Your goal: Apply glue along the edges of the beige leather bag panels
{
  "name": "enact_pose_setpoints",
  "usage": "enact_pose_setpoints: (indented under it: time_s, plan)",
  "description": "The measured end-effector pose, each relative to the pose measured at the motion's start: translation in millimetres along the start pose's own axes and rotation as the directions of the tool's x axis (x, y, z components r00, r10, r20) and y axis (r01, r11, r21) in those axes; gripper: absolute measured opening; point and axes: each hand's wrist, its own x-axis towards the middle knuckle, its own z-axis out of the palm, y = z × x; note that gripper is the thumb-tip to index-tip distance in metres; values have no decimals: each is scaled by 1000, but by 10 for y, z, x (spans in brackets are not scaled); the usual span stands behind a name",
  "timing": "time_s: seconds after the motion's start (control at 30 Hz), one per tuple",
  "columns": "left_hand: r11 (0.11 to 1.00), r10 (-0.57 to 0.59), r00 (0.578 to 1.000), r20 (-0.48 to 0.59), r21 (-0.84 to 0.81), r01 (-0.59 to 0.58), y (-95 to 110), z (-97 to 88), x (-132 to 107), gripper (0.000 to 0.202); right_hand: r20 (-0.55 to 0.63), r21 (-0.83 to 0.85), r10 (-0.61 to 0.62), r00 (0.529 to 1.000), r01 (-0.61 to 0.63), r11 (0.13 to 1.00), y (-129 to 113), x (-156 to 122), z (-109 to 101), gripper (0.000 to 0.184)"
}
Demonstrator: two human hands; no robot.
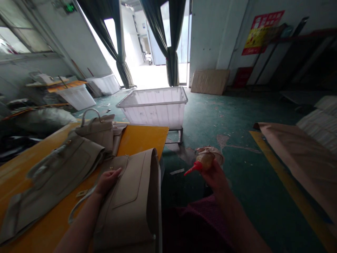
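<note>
Yellow worktable (142, 138) carries beige leather handbag pieces (96, 131); a translucent plastic bin (152, 109) on a metal stand sits beyond it. Left hand (107, 181) lies flat and open on the nearest bag panel (129, 200). Right hand (216, 177), past the table edge, grips a squeeze bottle (206, 160) with a red nozzle (192, 168).

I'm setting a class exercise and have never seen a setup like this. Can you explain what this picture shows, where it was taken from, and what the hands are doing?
This picture comes from a camera worn on a person's head, looking forward and down, so the two bare arms are that person's own. The left hand rests on a beige bag panel. The right hand holds a squeeze bottle with a red nozzle beside the table. More beige bag pieces lie on the yellow table, and a clear plastic bin stands beyond it.
</note>
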Motion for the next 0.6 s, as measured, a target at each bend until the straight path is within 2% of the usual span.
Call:
enact_pose_setpoints:
  time_s: [0.2, 0.3, 0.6]
  plan:
    - [1000, -6, 1000, -16, 27, 6, -28, -2, 21, 71, -21, -65, -13, 1000, 12, 998, -24, -44, 100, 60]
    - [999, 9, 1000, -11, 42, -9, -41, -2, 32, 70, -22, -81, -68, 997, 66, 995, 4, -38, 161, 57]
    - [999, 11, 1000, -17, 49, -10, -3, 11, 18, 66, -79, -103, -54, 995, 46, 994, 91, 105, 294, 55]
